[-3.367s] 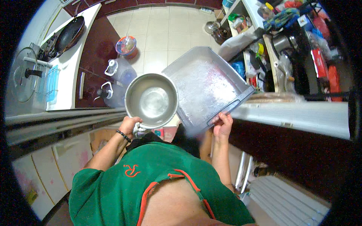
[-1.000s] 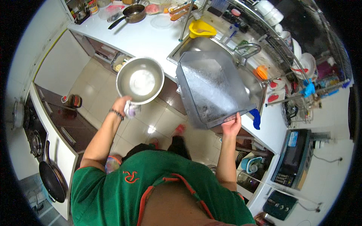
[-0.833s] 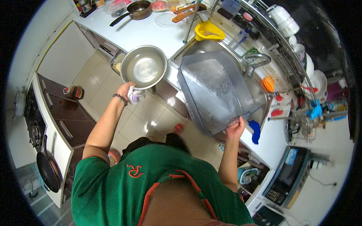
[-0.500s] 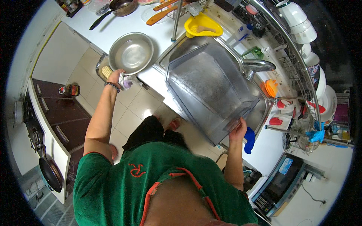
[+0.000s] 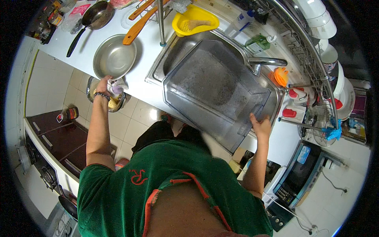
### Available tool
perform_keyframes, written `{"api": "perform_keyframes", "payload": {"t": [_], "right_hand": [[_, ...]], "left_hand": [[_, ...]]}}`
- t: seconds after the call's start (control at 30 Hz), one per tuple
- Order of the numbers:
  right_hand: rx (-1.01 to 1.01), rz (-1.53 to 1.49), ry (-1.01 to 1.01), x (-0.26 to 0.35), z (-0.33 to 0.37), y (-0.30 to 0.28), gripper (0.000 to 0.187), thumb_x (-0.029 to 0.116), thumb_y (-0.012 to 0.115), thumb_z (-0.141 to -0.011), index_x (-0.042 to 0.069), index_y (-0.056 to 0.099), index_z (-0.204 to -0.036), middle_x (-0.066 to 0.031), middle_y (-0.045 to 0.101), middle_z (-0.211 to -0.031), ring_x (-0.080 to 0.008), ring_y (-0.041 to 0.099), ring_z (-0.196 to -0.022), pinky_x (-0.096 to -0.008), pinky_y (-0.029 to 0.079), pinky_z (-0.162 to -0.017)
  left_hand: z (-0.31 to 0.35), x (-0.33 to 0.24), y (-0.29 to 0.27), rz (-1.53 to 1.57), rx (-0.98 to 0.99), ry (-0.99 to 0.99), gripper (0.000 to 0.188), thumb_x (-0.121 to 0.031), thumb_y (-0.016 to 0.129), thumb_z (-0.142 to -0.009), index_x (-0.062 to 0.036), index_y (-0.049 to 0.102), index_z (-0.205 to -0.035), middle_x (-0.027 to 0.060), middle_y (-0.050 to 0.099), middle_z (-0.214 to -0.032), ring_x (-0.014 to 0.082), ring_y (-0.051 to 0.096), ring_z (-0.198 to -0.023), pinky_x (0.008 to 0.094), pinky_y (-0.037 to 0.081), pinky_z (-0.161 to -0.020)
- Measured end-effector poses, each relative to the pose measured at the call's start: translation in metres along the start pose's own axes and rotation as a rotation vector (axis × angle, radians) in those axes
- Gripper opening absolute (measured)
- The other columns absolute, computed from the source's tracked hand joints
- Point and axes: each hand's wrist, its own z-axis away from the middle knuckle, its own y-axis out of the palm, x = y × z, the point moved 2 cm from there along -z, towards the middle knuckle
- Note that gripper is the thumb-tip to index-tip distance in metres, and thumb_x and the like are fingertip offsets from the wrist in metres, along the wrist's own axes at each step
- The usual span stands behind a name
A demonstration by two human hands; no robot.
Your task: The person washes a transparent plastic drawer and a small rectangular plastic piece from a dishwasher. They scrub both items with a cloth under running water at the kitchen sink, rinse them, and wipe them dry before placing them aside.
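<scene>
So my left hand [image 5: 103, 85] is pinching the near rim of a steel bowl [image 5: 114, 58] along with a bunched-up cloth [image 5: 117, 86], and the bowl sits on the white bench [image 5: 148, 49] just ahead of that hand. My right hand [image 5: 260, 125] is closed on the near corner of a big clear plastic tray [image 5: 216, 90], which lies tilted across the sink [image 5: 173, 51], overhanging the edge toward me. I'd guess the tray is light but awkward: stiff walls, wide and floppy in leverage, looks wet and filmy so probably slick, and the rim by the moulded handle is the sensible place to hold. The bowl should be light, rigid and slippery too, best held by the lip. Further out from the right hand there's a green soap bottle [image 5: 258, 41] and a white bottle [image 5: 241, 23] with a blue label behind the tap [image 5: 265, 62], plus an orange scrubber [image 5: 281, 76]. A yellow strainer [image 5: 194, 21] sits beyond the tray. Beyond the left hand: a dark frying pan [image 5: 94, 15], wooden spatulas [image 5: 140, 24], and a pink packet [image 5: 81, 8] at the far corner.
</scene>
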Motion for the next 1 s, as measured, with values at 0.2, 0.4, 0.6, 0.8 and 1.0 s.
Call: {"api": "perform_keyframes", "payload": {"t": [0.2,0.4,0.6,0.8,1.0], "right_hand": [[0.041,-0.001,-0.434,0.066,-0.092,0.004,0.045,0.025,0.059,-0.080,0.003,0.048,-0.118,-0.0205,0.049,-0.119,-0.0357,0.047,-0.109,-0.0411,0.039,-0.091],[0.238,-0.155,-0.628,0.079,-0.172,0.062,0.040,0.030,0.044,-0.089,0.004,0.046,-0.119,-0.0225,0.052,-0.114,-0.0376,0.050,-0.105,-0.0415,0.039,-0.089],[0.428,-0.048,-0.634,0.071,-0.189,0.076,0.048,0.042,0.040,-0.089,0.000,0.049,-0.109,-0.0256,0.053,-0.111,-0.0417,0.051,-0.102,-0.0467,0.040,-0.087],[0.450,-0.025,-0.624,0.065,-0.187,0.069,0.047,0.042,0.043,-0.088,0.000,0.049,-0.108,-0.0257,0.055,-0.107,-0.0411,0.053,-0.100,-0.0470,0.041,-0.086],[0.464,-0.027,-0.646,0.068,-0.180,0.058,0.046,0.040,0.047,-0.087,0.001,0.047,-0.110,-0.0256,0.056,-0.106,-0.0401,0.054,-0.099,-0.0464,0.041,-0.086]], "left_hand": [[-0.014,0.005,-0.017,0.036,0.074,-0.012,0.030,-0.028,0.059,-0.080,-0.0018,0.057,-0.094,0.0092,0.061,-0.076,0.0226,0.059,-0.066,0.0330,0.051,-0.064],[0.049,0.022,-0.013,0.039,0.185,0.006,0.050,-0.042,0.058,-0.083,0.0038,0.054,-0.102,0.0109,0.063,-0.089,0.0153,0.059,-0.069,0.0281,0.051,-0.061],[0.145,0.010,0.049,0.145,0.234,0.223,0.047,-0.032,0.058,-0.085,0.0068,0.050,-0.111,0.0102,0.062,-0.087,0.0082,0.057,-0.064,0.0182,0.049,-0.057],[0.186,-0.007,0.195,-0.084,0.596,0.420,0.035,-0.030,0.057,-0.086,-0.0005,0.058,-0.104,0.0049,0.065,-0.086,0.0095,0.058,-0.074,0.0204,0.048,-0.066],[0.160,0.037,0.299,-0.163,0.764,0.128,0.030,-0.025,0.063,-0.082,-0.0027,0.058,-0.101,0.0035,0.062,-0.090,0.0082,0.056,-0.074,0.0217,0.048,-0.064]]}}
